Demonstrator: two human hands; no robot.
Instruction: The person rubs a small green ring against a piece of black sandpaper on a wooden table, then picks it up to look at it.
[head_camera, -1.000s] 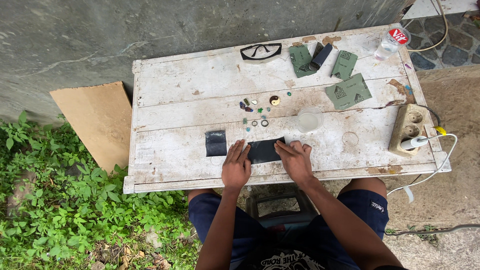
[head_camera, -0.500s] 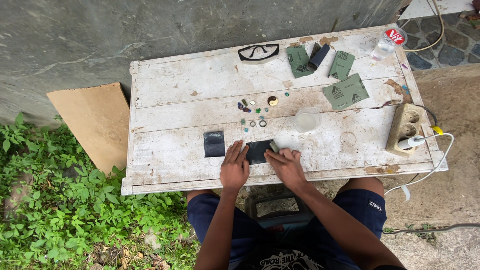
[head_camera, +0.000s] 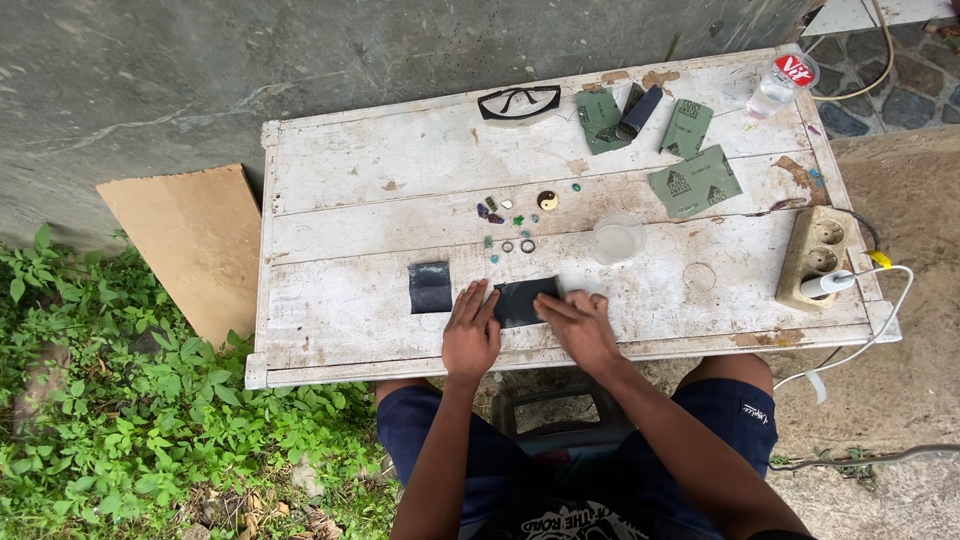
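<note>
Under both hands, dark sheet (head_camera: 520, 300): left hand (head_camera: 470, 335) spread flat pinning it, right hand (head_camera: 578, 325) fingers pressed together on top.

I see table (head_camera: 400, 160) white, paint worn, brown patches | sheet (head_camera: 522, 300) under my hands dark grey-black | second sheet (head_camera: 430, 287) same dark | sandpaper packs (head_camera: 695, 181) green | bottle cap (head_camera: 795, 69) red | cardboard (head_camera: 195, 240) tan | shorts (head_camera: 430, 430) navy | power strip (head_camera: 815, 250) beige

Bare forearms, dark navy shorts, black shirt with pale printed lettering
</note>
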